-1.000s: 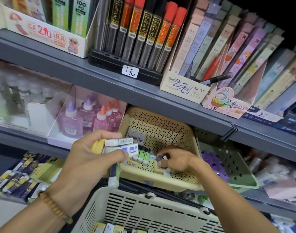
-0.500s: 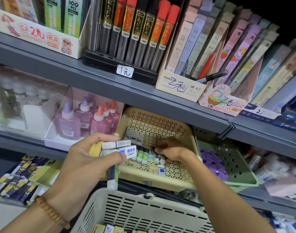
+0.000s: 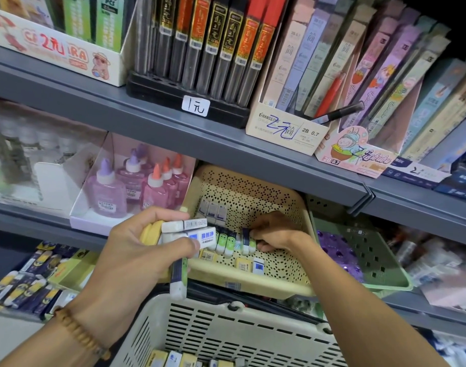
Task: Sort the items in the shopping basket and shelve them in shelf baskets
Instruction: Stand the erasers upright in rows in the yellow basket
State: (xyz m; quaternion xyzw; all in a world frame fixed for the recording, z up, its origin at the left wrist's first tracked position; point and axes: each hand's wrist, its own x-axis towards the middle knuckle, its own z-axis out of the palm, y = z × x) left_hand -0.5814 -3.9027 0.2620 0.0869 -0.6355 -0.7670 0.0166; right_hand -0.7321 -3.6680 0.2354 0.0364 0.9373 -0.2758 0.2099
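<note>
My left hand [image 3: 136, 255] grips a bunch of erasers [image 3: 192, 233]: white ones with blue sleeves, a yellow one, and one hanging down with a green sleeve. My right hand [image 3: 272, 231] reaches into the cream perforated shelf basket [image 3: 253, 286] and pinches an upright eraser [image 3: 246, 241] at the end of a row of green-sleeved erasers [image 3: 226, 242]. More erasers lie flat on the basket floor. The white slotted shopping basket [image 3: 226, 332] sits below, with several erasers at its bottom.
A green shelf basket [image 3: 372, 260] holding purple items stands right of the cream one. Glue bottles [image 3: 136, 186] in a white box stand to the left. Above, the grey shelf [image 3: 173, 123] carries pencil-lead boxes. Eraser packs [image 3: 28, 282] fill the lower left shelf.
My right hand has shifted slightly right inside the cream basket and now pinches an upright eraser at the row's end. My left hand holds its bunch in the same place.
</note>
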